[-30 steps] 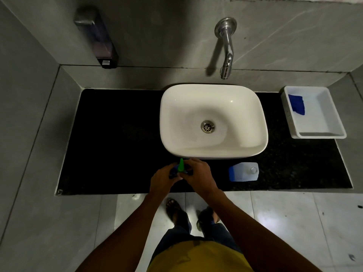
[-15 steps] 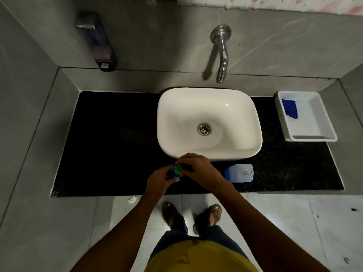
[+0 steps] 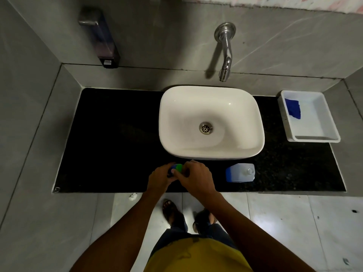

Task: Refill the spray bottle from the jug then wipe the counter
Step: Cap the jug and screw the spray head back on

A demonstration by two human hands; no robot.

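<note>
You are reaching both forearms forward and inward so that your hands are meeting at the front edge of the black worktop point(image 3: 117, 138), just in front of the white basin point(image 3: 211, 122). Your left hand point(image 3: 160, 178) is curling its fingers around the spray bottle point(image 3: 176, 168), of which only a blue and green top part is showing between your hands; the rest is hidden under them. Your right hand point(image 3: 196, 177) is lying across from the other side, knuckles up, its fingers bending over the bottle's top and touching your left fingers, so it too is gripping the bottle. The clear jug point(image 3: 240, 172) with a blue end is lying on its side on the worktop, to the right of your hands and apart from them, near the basin's front right corner. At the far right of the worktop a white tray point(image 3: 314, 139) is holding a blue cloth point(image 3: 293, 108) against its left wall. A chrome tap point(image 3: 225, 54) is hanging over the basin from the grey wall.
</note>
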